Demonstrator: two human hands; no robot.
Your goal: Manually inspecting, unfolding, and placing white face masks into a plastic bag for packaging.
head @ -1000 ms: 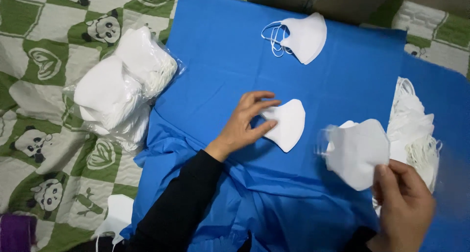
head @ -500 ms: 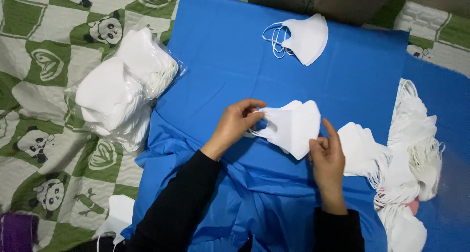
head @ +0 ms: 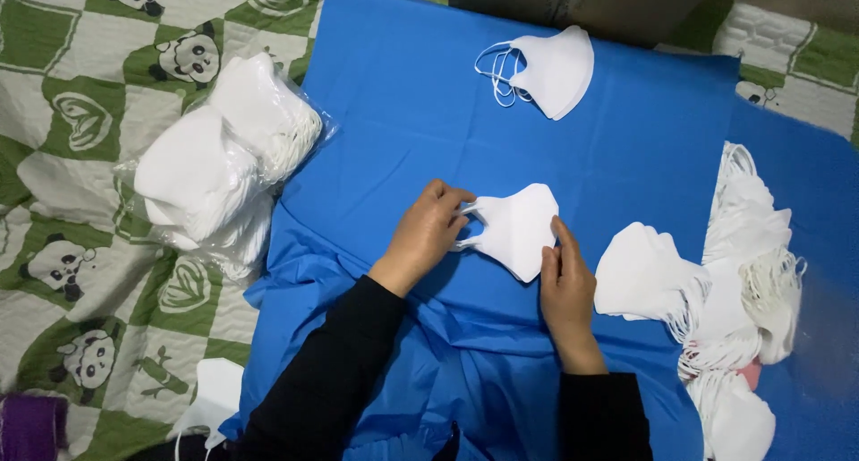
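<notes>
Surface: a blue plastic sheet spread over a green-and-white panda-print quilt.
Thing in hand: a folded white fabric face mask, lying flat near the middle of the blue sheet.
Left hand: fingers curled at the mask's left edge, pinching the ear-loop end.
Right hand: fingers extended and released, pressing flat on the mask's lower right edge; not gripping.
Far edge: a small stack of white masks with loose loops, well apart from the hands.
Right edge: a loose heap of white masks, near the right hand.
Left edge: clear plastic bags packed with white masks, partly on the quilt.
Step, as judged: smoothing and squaring the single mask flat.
Next move, as judged: calls for a light two-handed grip, keeping the loops tucked so that they do not snag.
</notes>
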